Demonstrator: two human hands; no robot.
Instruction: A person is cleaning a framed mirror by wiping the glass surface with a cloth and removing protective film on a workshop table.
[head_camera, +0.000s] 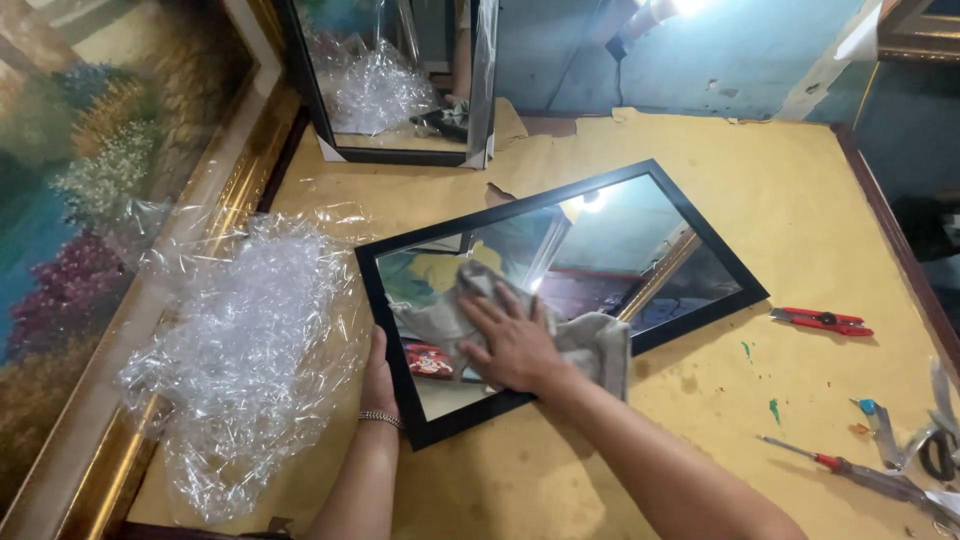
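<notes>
A black-framed mirror (600, 255) lies flat and skewed on the yellow paper-covered surface (780, 190), its glass reflecting the ceiling light and a picture edge. The right hand (515, 345) is spread wide, palm down, pressing a grey cloth (585, 345) onto the glass near the frame's lower left end. The left hand (378, 375), wearing a bracelet at the wrist, curls its fingers around the frame's near left edge, gripping it to steady it.

To do this wiping well, the person does best to keep the left hand firm on the frame so the mirror does not slide over the paper, and to keep the palm flat so pressure spreads evenly over the glass rather than through the fingertips. The cloth should stay between skin and glass; bare fingers on the surface would likely leave marks. Overlapping strokes carried right into the frame's corners seem the surest way to avoid streaks.

Crumpled clear plastic wrap (250, 350) lies just beside the frame on the left. A red utility knife (822, 320), a screwdriver (860, 475) and scissors (935, 445) lie well apart on the right. A second mirror (400, 80) leans at the back.
</notes>
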